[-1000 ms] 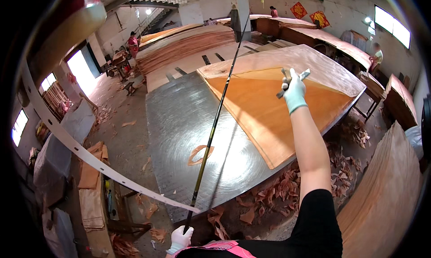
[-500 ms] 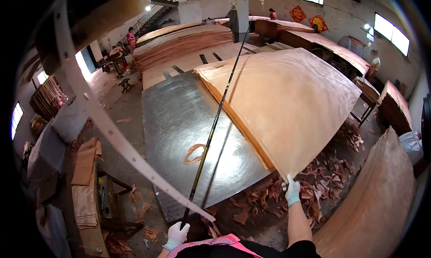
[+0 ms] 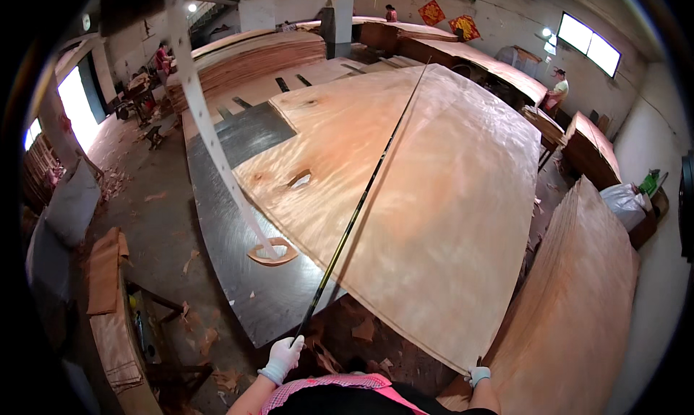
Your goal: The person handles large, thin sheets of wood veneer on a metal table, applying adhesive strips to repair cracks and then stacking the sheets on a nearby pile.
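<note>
My left hand [image 3: 284,358], in a white glove, is closed round the lower end of a long thin dark rod [image 3: 319,293]. The rod slants up and away across a broad sheet of wood veneer [image 3: 426,220]. At the sheet's near right corner, my gloved right hand [image 3: 478,376] grips the edge; a small dark thing sticks up beside its fingers, too small to name. The veneer covers much of a shiny metal tabletop [image 3: 231,277] and has a ragged hole left of the rod. A ring-shaped veneer scrap [image 3: 262,259] lies on the bare metal.
A tall veneer stack [image 3: 571,292] stands close on my right, another [image 3: 253,64] at the far left. A white perforated strip [image 3: 210,118] hangs across the view. Veneer scraps litter the floor. A bench [image 3: 116,343] stands at the left. Other people work farther off.
The veneer sheet now spreads further left over the metal tabletop. My right hand has come nearer to me with its corner. The view has turned right; my left hand still holds the rod.
</note>
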### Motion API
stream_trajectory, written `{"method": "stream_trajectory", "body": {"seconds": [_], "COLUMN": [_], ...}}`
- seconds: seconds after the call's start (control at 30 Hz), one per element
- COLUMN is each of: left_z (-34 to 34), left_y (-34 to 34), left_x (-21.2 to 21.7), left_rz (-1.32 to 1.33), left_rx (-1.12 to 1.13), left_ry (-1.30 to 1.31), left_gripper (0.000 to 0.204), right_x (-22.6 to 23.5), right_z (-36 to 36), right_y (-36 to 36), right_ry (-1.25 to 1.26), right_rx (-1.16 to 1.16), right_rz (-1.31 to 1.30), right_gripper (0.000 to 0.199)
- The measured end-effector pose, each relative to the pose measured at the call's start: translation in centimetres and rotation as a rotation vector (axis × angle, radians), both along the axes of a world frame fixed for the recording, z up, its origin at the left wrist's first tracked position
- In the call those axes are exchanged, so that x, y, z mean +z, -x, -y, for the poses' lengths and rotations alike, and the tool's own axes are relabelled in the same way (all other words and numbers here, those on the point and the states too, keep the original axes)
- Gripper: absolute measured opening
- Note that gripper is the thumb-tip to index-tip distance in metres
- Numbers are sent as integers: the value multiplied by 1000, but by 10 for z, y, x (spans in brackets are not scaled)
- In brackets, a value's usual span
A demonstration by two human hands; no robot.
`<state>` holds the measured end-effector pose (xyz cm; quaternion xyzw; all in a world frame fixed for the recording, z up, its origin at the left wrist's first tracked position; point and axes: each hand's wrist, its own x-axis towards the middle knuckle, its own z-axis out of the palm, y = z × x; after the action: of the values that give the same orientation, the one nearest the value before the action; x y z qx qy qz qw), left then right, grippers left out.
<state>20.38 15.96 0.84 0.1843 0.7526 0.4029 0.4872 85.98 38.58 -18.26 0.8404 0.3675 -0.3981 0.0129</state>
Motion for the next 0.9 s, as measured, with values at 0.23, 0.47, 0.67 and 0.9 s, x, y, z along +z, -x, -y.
{"method": "stream_trajectory", "body": {"seconds": [0.23,0.47,0.67,0.9], "left_z": [101,151,172,195], "left_y": [38,72,104,150], "left_x": [-5,-9,13,21], "left_rz": [45,-72,-182,-407], "left_rx": [-35,-151,-238,-312], "left_ry": [120,137,171,187], "left_gripper": [43,47,51,57], "right_x": [83,138,117,73], "right_z": [100,141,120,113], "right_y": [182,475,616,588], "right_ry": [-389,-411,-273,-758], "right_rx": [438,391,-145,529], "right_rz": [498,-519,-804,-380], "right_gripper": [42,57,53,29]}}
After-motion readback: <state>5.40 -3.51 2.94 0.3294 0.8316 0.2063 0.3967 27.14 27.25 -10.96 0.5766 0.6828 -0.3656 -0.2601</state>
